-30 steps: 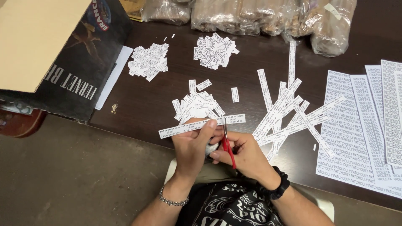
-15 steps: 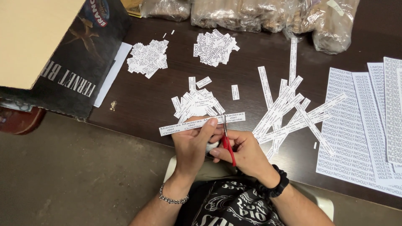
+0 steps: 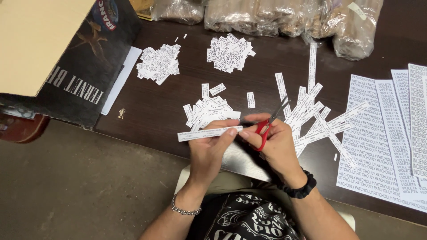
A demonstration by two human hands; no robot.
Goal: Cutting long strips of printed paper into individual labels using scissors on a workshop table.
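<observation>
The strip (image 3: 209, 133) is a narrow white band of paper with small dark print, lying level over the near edge of the table (image 3: 155, 106). My left hand (image 3: 209, 149) pinches its right end between thumb and fingertips, the rest jutting out leftward. My right hand (image 3: 278, 144), just right of the strip, grips red snips (image 3: 265, 126), blades open and pointing away. Beyond the strip lies a heap of cut slips (image 3: 207, 111); right of it, loose strips (image 3: 311, 115) and printed sheets (image 3: 378, 133). Left of the table, bare floor (image 3: 66, 186).

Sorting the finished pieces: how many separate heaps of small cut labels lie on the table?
3: one heap by the dark box, one before the plastic bags, one just beyond the left hand.
</observation>
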